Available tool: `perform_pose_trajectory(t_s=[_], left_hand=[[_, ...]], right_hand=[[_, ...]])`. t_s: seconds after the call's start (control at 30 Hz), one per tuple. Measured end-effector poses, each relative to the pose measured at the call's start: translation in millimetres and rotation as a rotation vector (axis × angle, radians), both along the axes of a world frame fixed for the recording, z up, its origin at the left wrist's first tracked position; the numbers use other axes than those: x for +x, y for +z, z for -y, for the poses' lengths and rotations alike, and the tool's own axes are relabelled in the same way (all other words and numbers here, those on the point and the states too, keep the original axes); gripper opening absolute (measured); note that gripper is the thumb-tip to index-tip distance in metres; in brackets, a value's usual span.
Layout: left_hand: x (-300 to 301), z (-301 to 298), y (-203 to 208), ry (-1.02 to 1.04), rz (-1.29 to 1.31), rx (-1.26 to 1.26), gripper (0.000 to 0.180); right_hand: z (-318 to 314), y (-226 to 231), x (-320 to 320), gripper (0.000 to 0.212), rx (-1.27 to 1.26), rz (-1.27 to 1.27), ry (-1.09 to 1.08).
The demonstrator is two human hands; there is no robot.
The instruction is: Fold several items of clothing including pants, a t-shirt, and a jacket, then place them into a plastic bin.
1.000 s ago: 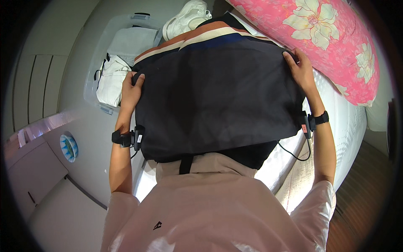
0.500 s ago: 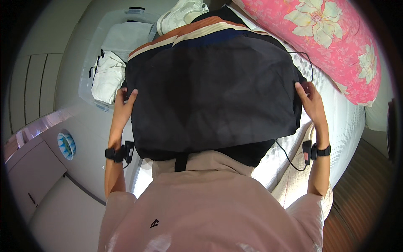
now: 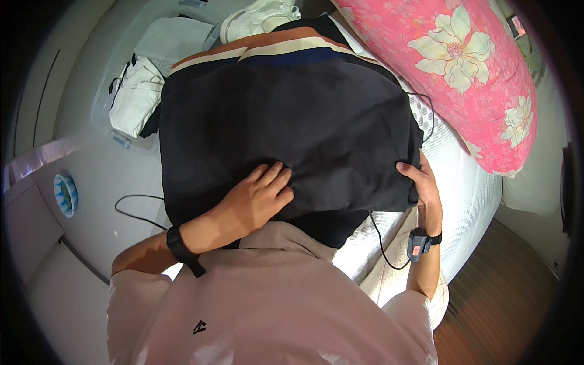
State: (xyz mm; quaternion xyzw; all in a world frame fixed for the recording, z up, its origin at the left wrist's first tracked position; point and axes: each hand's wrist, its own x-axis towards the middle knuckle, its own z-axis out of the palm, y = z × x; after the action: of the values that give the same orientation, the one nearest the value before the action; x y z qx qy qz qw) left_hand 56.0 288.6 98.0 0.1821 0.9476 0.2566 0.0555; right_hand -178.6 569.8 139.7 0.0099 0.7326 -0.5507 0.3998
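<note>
A dark garment [image 3: 274, 115], folded into a wide bundle, lies in front of me and reaches up against my body. Stripes of orange, cream and navy cross its far end. My left hand [image 3: 255, 198] rests on the near middle of the cloth, its slightly bent fingers apart and touching the surface. At the right edge, my right hand [image 3: 421, 182] grips the garment with the thumb on top; the other fingers are mostly hidden behind the fabric. Each wrist wears a black strap, and a small device [image 3: 418, 245] shows on the right one.
A clear plastic bin [image 3: 100, 103] at the far left holds folded white cloth [image 3: 137, 97]. White shoes [image 3: 258, 21] sit beyond the garment. A pink floral pillow [image 3: 389, 30] lies at the far right on the white bed [image 3: 474, 201]. Black cables [image 3: 389, 260] loop beside the garment.
My left hand has moved from the garment's left edge onto its near middle. The right hand stays at the right edge, slightly lower on it. The whole view has shifted a little.
</note>
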Motion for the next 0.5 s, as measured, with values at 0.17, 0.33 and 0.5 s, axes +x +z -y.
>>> perform_pose_trajectory(t_s=[0.17, 0.33, 0.5], left_hand=[[3.3, -4.0, -19.2, 0.047, 0.017, 0.101, 0.037], [0.7, 34.2, -9.1, 0.228, 0.300, 0.549, 0.031], [62.1, 118.2, -5.1, 0.615, 0.446, 1.878, 0.043]], right_hand=[[40.5, 22.3, 16.0, 0.065, -0.195, 0.036, -0.162], [143.1, 63.0, 56.9, 0.065, -0.325, 0.049, -0.037], [236.7, 13.2, 126.9, 0.077, -0.472, -0.583, 0.381]])
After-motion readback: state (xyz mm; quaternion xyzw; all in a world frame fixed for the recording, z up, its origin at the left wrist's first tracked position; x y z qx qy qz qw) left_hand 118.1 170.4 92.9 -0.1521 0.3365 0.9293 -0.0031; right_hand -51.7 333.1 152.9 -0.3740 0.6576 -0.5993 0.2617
